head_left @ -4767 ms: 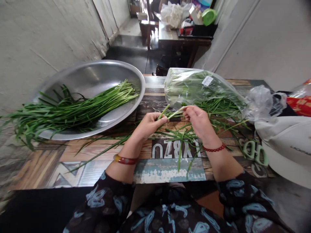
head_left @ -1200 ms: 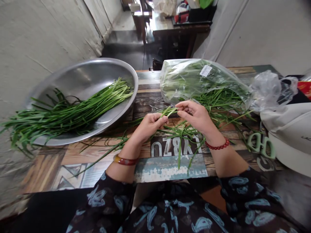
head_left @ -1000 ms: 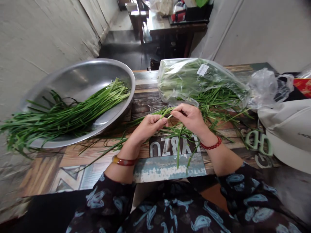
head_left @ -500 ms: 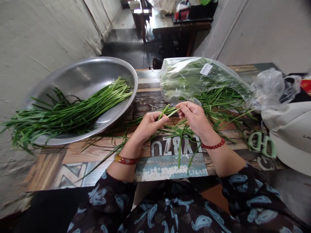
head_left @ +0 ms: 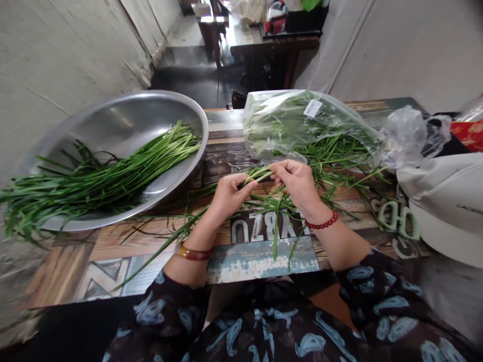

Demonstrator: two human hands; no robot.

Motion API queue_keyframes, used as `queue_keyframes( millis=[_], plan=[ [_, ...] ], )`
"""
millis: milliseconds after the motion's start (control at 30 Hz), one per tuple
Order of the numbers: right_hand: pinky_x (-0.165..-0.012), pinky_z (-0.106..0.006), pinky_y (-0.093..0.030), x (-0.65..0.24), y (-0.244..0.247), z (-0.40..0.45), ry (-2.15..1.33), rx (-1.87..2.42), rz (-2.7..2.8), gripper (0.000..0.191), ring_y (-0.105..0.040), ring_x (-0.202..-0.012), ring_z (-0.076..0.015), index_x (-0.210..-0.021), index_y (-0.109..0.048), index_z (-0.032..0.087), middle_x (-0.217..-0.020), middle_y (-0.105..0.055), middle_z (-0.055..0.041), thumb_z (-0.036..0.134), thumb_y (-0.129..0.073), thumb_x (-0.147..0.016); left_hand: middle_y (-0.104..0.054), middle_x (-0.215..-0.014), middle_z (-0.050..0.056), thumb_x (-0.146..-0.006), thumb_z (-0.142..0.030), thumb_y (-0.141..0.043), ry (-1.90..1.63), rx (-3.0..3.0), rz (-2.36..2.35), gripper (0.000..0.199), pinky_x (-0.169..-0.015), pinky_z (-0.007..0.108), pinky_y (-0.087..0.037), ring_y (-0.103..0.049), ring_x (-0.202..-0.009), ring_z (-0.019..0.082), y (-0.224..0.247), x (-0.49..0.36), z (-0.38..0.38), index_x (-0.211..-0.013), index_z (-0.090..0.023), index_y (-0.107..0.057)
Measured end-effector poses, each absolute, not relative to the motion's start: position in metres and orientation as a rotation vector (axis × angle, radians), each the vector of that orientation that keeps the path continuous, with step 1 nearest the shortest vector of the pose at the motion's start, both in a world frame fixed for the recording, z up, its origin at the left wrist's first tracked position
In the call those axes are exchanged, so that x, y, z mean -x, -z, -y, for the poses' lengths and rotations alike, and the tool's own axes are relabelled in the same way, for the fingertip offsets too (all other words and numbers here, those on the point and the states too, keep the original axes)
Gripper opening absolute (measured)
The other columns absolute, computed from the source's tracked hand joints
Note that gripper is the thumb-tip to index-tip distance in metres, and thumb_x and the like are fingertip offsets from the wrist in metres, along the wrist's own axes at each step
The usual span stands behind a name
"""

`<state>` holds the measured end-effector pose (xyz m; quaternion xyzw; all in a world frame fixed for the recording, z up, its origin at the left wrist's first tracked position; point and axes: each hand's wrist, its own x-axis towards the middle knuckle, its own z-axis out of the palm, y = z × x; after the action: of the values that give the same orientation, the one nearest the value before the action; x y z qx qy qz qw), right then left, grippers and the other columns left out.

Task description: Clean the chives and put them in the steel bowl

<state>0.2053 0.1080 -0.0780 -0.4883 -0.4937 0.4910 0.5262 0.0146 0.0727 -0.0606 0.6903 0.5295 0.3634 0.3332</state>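
Between my hands are a few garlic chives (head_left: 260,174), their pale stem ends pointing right. My left hand (head_left: 230,195) is closed around the stems, and the green leaves trail off behind it to the left. With thumb and fingertips, my right hand (head_left: 296,182) pinches at the pale ends. Below both hands, loose chive scraps (head_left: 277,205) lie scattered on the patterned table (head_left: 264,259). To the left, a wide metal basin (head_left: 124,118) holds a heap of chives (head_left: 139,168), leaves hanging over its rim. Just beyond my right hand lies a clear plastic bag (head_left: 281,120) full of chives.
At the right are green-handled scissors (head_left: 397,219), partly under a pale cap (head_left: 449,201). A crumpled plastic bag (head_left: 403,133) sits behind the cap, near a red package (head_left: 470,134). Walls stand on both sides. Farther back is another table (head_left: 271,45) with things on it.
My right fingers have shifted slightly along the stem ends, and the held chives now lie closer together. The whole view has moved a little, so things appear farther left.
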Motion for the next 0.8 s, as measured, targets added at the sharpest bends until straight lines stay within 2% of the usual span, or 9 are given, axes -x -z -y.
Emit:
queue_keyframes(
  millis=[133, 233, 333, 400, 467, 533, 667, 800],
  plan=[
    [-0.043, -0.021, -0.038, -0.231, 0.072, -0.122, -0.973, 1.158, 1.046, 0.04, -0.046, -0.045, -0.0069, -0.074, -0.063, 0.019, -0.059, -0.059, 0.0031, 0.058, -0.072, -0.075, -0.045, -0.06, -0.003, -0.084, -0.033, -0.058, -1.0, -1.811, -1.478, 0.026, -0.059, 0.024, -0.029, -0.04, -0.062, 0.012, 0.059, -0.008, -0.076, -0.065, -0.016, -0.057],
    [-0.05, -0.024, -0.043, -0.243, 0.072, -0.126, -0.935, 1.17, 1.269, 0.044, -0.052, -0.05, -0.01, -0.075, -0.065, 0.02, -0.061, -0.061, 0.0004, 0.062, -0.059, -0.085, -0.049, -0.063, -0.003, -0.086, -0.028, -0.053, -1.022, -1.779, -1.454, 0.016, -0.061, 0.024, -0.033, -0.043, -0.062, 0.012, 0.058, -0.004, -0.078, -0.075, -0.017, -0.057],
    [-0.069, -0.032, -0.049, -0.241, 0.079, -0.124, -0.756, 1.212, 1.71, 0.039, -0.063, -0.07, -0.0178, -0.077, -0.071, 0.02, -0.074, -0.07, -0.0049, 0.051, -0.053, -0.092, -0.052, -0.062, -0.003, -0.085, -0.02, -0.049, -1.066, -1.679, -1.431, 0.007, -0.061, 0.025, -0.036, -0.045, -0.058, 0.013, 0.057, -0.002, -0.079, -0.087, -0.019, -0.056],
    [-0.083, -0.038, -0.047, -0.238, 0.085, -0.122, -0.521, 1.234, 1.991, 0.029, -0.064, -0.086, -0.0223, -0.082, -0.073, 0.021, -0.086, -0.073, -0.0071, 0.039, -0.054, -0.094, -0.05, -0.059, -0.004, -0.084, -0.018, -0.05, -1.112, -1.6, -1.445, 0.008, -0.058, 0.024, -0.036, -0.044, -0.055, 0.012, 0.057, 0.0, -0.08, -0.089, -0.02, -0.055],
    [-0.089, -0.041, -0.044, -0.235, 0.089, -0.121, -0.331, 1.28, 2.178, 0.022, -0.062, -0.093, -0.0249, -0.088, -0.074, 0.021, -0.094, -0.072, -0.0089, 0.031, -0.056, -0.093, -0.046, -0.058, -0.005, -0.082, -0.018, -0.052, -1.173, -1.558, -1.479, 0.004, -0.055, 0.024, -0.033, -0.042, -0.054, 0.012, 0.058, 0.001, -0.08, -0.085, -0.021, -0.054],
    [-0.089, -0.042, -0.042, -0.234, 0.092, -0.121, -0.21, 1.348, 2.27, 0.018, -0.059, -0.096, -0.0268, -0.093, -0.075, 0.02, -0.099, -0.071, -0.0104, 0.03, -0.06, -0.09, -0.042, -0.058, -0.005, -0.081, -0.022, -0.055, -1.234, -1.544, -1.511, 0.002, -0.054, 0.024, -0.03, -0.038, -0.054, 0.012, 0.058, 0.003, -0.082, -0.08, -0.02, -0.055],
    [-0.083, -0.042, -0.039, -0.233, 0.092, -0.119, -0.068, 1.444, 2.302, 0.02, -0.054, -0.099, -0.0294, -0.103, -0.073, 0.023, -0.108, -0.069, -0.0105, 0.032, -0.064, -0.088, -0.039, -0.055, -0.005, -0.083, -0.03, -0.056, -1.276, -1.497, -1.492, 0.013, -0.053, 0.025, -0.028, -0.037, -0.054, 0.012, 0.061, 0.005, -0.083, -0.08, -0.019, -0.061],
    [-0.081, -0.041, -0.036, -0.231, 0.086, -0.115, -0.036, 1.461, 2.34, 0.013, -0.052, -0.098, -0.0285, -0.094, -0.072, 0.024, -0.105, -0.069, -0.0073, 0.029, -0.061, -0.09, -0.042, -0.056, -0.004, -0.083, -0.033, -0.056, -1.277, -1.494, -1.457, 0.016, -0.054, 0.025, -0.028, -0.039, -0.057, 0.013, 0.063, 0.003, -0.083, -0.08, -0.019, -0.063]
  ],
)
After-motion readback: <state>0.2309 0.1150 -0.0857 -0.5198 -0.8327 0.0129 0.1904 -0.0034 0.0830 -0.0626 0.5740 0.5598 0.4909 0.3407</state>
